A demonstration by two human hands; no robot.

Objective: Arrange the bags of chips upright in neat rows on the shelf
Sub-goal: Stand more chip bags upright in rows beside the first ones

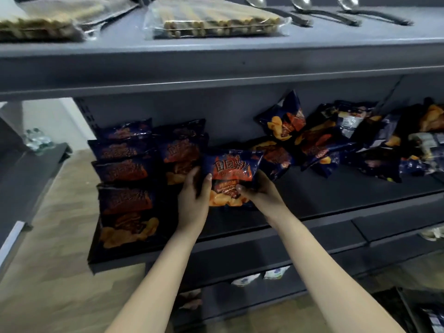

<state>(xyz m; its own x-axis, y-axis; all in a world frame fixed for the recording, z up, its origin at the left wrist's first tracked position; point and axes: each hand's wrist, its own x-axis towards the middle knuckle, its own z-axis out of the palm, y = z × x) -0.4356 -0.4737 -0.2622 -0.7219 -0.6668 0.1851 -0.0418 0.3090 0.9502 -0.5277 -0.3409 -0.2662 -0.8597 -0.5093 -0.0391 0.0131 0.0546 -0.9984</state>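
Hands (192,193) (260,192) covering chip bag's (231,169) lower corners

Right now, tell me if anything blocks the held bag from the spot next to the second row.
Nothing visible does. Both the left hand and right hand grip the chip bag, and the shelf beneath and in front of it is bare. The jumbled pile lies off to the right.

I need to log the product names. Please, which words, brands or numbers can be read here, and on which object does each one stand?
"Barbecue Flav...": on the held chip bag, partly covered by the right hand; the left hand grips its other edge.
Large stylised characters above it: not legible.
Row bags: print too dark.
Piled bags: labels too blurred.
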